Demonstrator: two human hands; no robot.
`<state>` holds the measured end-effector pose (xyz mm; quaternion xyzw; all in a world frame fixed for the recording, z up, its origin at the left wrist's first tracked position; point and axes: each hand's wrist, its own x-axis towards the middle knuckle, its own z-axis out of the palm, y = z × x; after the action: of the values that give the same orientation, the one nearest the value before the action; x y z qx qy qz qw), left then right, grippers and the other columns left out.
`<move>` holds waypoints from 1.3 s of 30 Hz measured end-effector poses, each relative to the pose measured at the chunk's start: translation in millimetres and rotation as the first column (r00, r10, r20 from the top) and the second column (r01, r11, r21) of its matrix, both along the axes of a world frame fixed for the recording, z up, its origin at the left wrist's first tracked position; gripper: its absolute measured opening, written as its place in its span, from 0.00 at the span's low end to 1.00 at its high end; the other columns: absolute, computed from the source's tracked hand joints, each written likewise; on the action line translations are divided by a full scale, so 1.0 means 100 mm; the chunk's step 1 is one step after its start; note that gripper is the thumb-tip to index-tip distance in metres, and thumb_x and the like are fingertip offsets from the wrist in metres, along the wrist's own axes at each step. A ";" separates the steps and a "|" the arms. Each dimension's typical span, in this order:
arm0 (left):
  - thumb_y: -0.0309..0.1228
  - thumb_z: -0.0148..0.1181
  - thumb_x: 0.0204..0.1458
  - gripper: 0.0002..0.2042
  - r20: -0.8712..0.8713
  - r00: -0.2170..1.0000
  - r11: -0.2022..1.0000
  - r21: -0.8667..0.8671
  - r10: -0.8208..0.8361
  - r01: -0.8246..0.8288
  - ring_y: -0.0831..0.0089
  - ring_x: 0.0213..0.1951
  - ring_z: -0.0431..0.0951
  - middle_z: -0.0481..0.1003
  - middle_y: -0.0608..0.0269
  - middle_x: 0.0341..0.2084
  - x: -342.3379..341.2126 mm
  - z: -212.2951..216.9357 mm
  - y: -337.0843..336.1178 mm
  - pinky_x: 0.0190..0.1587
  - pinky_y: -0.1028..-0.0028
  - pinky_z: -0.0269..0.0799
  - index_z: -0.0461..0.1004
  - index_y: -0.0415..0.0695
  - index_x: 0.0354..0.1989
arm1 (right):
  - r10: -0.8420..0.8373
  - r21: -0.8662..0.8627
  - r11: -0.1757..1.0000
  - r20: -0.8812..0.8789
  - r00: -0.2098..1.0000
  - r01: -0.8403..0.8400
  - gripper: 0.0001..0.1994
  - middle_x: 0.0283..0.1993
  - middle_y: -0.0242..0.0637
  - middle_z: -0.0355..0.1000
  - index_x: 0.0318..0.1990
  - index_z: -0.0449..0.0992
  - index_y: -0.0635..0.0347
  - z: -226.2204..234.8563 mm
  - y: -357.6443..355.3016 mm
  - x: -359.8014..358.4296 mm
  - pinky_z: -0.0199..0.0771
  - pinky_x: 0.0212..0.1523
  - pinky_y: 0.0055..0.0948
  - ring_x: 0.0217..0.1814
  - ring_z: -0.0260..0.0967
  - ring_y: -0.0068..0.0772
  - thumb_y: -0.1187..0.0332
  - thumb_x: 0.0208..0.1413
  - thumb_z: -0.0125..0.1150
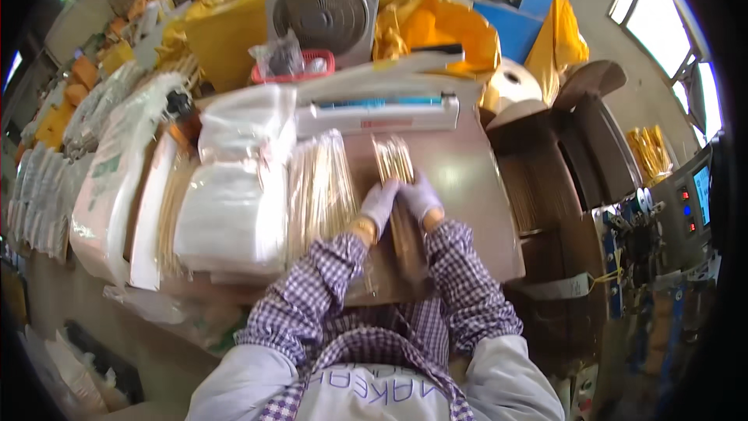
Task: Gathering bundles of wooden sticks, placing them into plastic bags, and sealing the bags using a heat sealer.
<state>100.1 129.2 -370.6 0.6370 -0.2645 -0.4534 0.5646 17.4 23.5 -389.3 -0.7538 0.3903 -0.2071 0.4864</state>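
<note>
Both my hands wear pale lilac gloves and meet over the middle of the table. My left hand [379, 204] and my right hand [421, 195] close around a long, narrow bundle of thin wooden sticks [393, 157], which seems to be in a clear plastic bag. The bundle points away from me, and its near end [407, 249] is blurred between my forearms. My fingertips touch each other over it. Left of the bundle lies a pile of bagged sticks [318, 187]. Beside that pile is a stack of clear plastic bags [230, 218].
A long white bag sealer [382, 114] lies across the table's far side. Behind it stand a grey box fan [323, 15] and a pink basket [255, 74]. An open cardboard box [576, 140] adjoins the table's right edge, with a machine with a screen [686, 206] beyond.
</note>
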 end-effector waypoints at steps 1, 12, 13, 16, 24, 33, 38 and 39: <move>0.56 0.45 0.48 0.34 0.113 0.993 0.998 0.069 -0.018 0.011 0.57 0.48 0.66 0.65 0.48 0.48 0.13 -0.04 0.11 0.49 0.67 0.62 0.59 0.36 0.53 | -0.012 0.124 0.992 -0.007 1.000 0.013 0.33 0.46 0.56 0.67 0.52 0.58 0.68 0.07 0.16 0.12 0.64 0.48 0.34 0.50 0.65 0.51 0.55 0.43 0.60; 0.41 0.67 0.39 0.36 0.227 0.970 0.528 -0.836 0.082 0.150 0.76 0.38 0.67 0.66 0.67 0.40 -0.45 1.55 0.89 0.44 0.79 0.63 0.55 0.40 0.54 | 0.201 -0.084 0.955 0.888 0.414 -0.285 0.40 0.55 0.42 0.57 0.61 0.45 0.61 1.86 1.21 -0.62 0.59 0.55 0.31 0.55 0.57 0.34 0.77 0.39 0.61; 0.41 0.67 0.39 0.36 0.228 0.971 0.527 -0.836 0.077 0.154 0.76 0.38 0.67 0.66 0.67 0.40 -0.43 1.52 0.93 0.44 0.79 0.63 0.55 0.40 0.54 | 0.290 -0.158 0.943 0.824 0.486 -0.294 0.42 0.55 0.42 0.57 0.62 0.44 0.61 1.83 1.17 -0.75 0.59 0.55 0.31 0.55 0.57 0.34 0.77 0.37 0.62; 0.35 0.65 0.40 0.33 0.864 0.503 0.664 -0.376 0.000 0.646 0.78 0.43 0.68 0.66 0.64 0.45 -0.12 0.99 0.73 0.49 0.74 0.64 0.57 0.39 0.55 | 0.338 -0.220 0.941 0.640 0.690 -0.257 0.47 0.57 0.42 0.55 0.62 0.42 0.60 1.63 1.24 -0.79 0.60 0.55 0.31 0.56 0.56 0.34 0.76 0.33 0.66; 0.46 0.54 0.48 0.28 -0.273 0.720 0.736 -0.490 -0.638 0.466 0.72 0.41 0.72 0.69 0.55 0.42 -0.86 0.74 1.59 0.47 0.77 0.68 0.59 0.39 0.52 | 0.098 0.086 0.970 0.721 0.686 -0.228 0.43 0.60 0.46 0.52 0.61 0.45 0.61 1.65 1.72 -1.14 0.63 0.53 0.36 0.58 0.56 0.42 0.76 0.35 0.64; 0.45 0.51 0.51 0.28 0.205 0.957 0.944 -0.217 -0.204 0.248 0.65 0.47 0.69 0.69 0.53 0.43 -0.63 0.61 2.29 0.52 0.74 0.63 0.58 0.38 0.54 | 0.166 0.536 0.646 0.597 0.785 -0.544 0.09 0.31 0.42 0.71 0.29 0.72 0.68 1.07 1.56 -0.99 0.71 0.38 0.30 0.31 0.69 0.35 0.70 0.42 0.57; 0.41 0.48 0.51 0.16 0.910 -0.414 1.000 0.010 -0.010 -0.002 0.68 0.40 0.72 0.72 0.54 0.36 -0.35 0.71 2.38 0.42 0.73 0.68 0.73 0.42 0.39 | 0.152 0.520 0.546 0.710 0.688 -0.657 0.07 0.29 0.43 0.69 0.28 0.72 0.66 1.16 1.79 -0.76 0.71 0.36 0.32 0.32 0.68 0.36 0.70 0.44 0.53; 0.41 0.48 0.51 0.16 0.907 -0.420 1.000 0.005 -0.007 -0.005 0.68 0.40 0.72 0.72 0.54 0.36 -0.20 0.48 2.30 0.42 0.73 0.68 0.73 0.42 0.39 | 0.126 0.541 0.491 0.731 0.670 -0.683 0.07 0.31 0.43 0.69 0.29 0.72 0.66 1.08 1.85 -0.65 0.72 0.36 0.33 0.32 0.68 0.36 0.71 0.45 0.53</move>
<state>80.0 358.8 -322.8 0.7268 -0.6171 0.2912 0.0784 -47.2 208.0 -280.8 -0.4246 0.0590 -0.1133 0.8963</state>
